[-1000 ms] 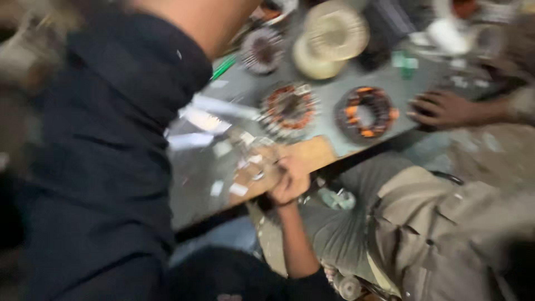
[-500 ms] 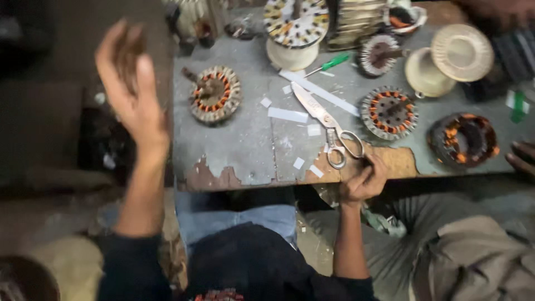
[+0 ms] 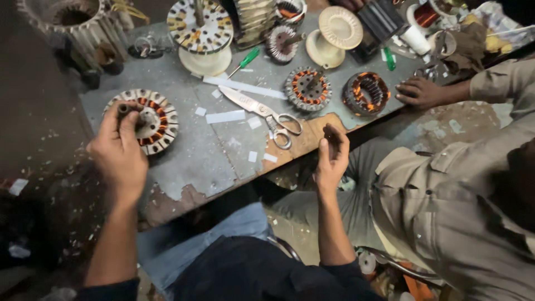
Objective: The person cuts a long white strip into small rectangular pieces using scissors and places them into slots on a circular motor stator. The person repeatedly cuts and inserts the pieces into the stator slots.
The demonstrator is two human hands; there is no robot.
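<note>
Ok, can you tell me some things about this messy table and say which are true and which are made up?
1. The left hand grips the shaft of a wound stator. True.
2. The scissors lie on the table. True.
3. The right hand holds the scissors. False: it is off the table edge, apart from them.
4. The screwdriver has a red handle. False: green.

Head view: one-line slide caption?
Left hand grips a wound stator's shaft; right hand hovers near scissors on the workbench.
</note>
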